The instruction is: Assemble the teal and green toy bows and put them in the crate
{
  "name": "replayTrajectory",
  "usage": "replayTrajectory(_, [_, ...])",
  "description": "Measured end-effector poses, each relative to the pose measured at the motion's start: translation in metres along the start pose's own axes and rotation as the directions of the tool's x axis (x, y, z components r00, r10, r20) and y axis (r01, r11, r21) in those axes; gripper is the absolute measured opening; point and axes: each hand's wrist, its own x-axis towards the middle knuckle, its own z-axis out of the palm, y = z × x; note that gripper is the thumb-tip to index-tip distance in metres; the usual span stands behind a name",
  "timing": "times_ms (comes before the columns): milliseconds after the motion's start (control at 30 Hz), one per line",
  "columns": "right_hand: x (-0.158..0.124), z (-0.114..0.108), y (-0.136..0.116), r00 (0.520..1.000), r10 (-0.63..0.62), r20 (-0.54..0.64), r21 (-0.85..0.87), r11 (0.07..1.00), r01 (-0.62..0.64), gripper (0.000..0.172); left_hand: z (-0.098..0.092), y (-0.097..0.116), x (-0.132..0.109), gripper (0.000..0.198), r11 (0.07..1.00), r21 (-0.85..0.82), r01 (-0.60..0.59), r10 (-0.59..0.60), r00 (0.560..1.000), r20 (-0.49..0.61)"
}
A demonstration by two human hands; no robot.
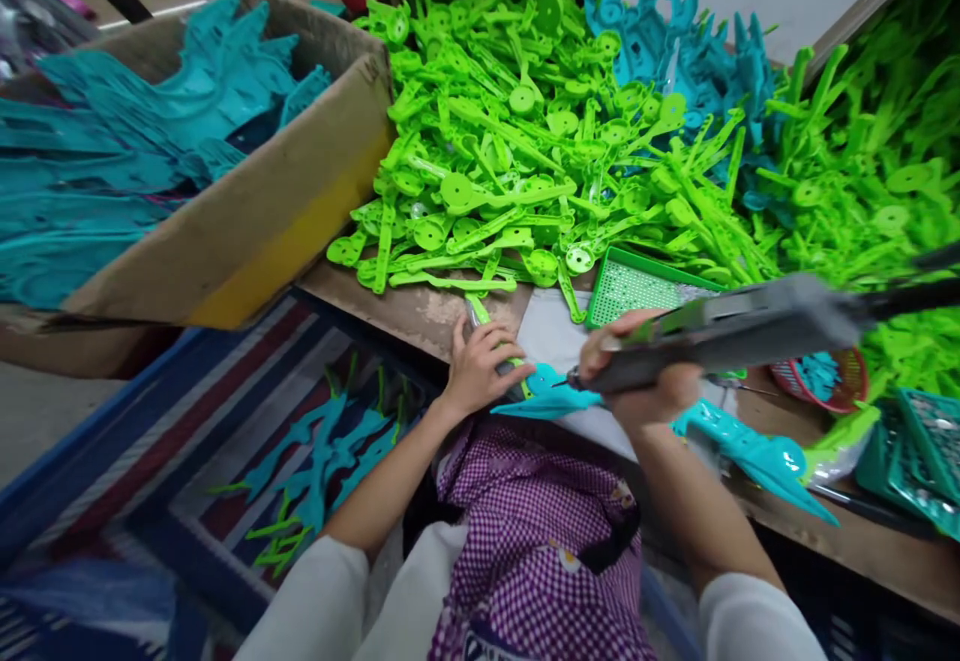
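Note:
My left hand [480,366] presses down on a green plastic part [480,313] and the end of a teal plastic piece [546,396] at the front edge of the wooden table [420,313]. Its fingers are curled over them. My right hand [637,376] grips a grey powered screwdriver [735,331] lying almost level, its tip pointing left onto the teal piece. Just right of that hand lies another teal shell [757,451].
A big heap of green plastic arms [525,141] covers the table, with teal parts [675,41] behind. A cardboard box [247,231] of teal shells stands at left. A green mesh tray [637,286], a red basket [825,381] and a striped bag [225,421] holding assembled pieces are nearby.

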Motion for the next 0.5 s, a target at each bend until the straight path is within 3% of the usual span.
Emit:
replayTrajectory(100, [-0.021,0.015,0.018,0.973,0.134,0.189,0.012,0.990,-0.139,0.061,-0.001,-0.002,0.001,0.011,0.999,-0.016,0.046,-0.045,0.998,0.042])
replayTrajectory(200, [-0.025,0.022,0.027,0.952,0.160,0.259,0.010,0.986,-0.169,0.064,0.000,-0.003,0.003,0.008,0.998,-0.029,0.062,-0.060,0.997,0.049])
replayTrajectory(500, [-0.023,0.028,0.019,0.976,0.153,0.152,0.003,0.988,-0.156,0.056,0.001,-0.003,0.002,0.009,0.999,-0.036,0.036,-0.036,0.999,0.020])
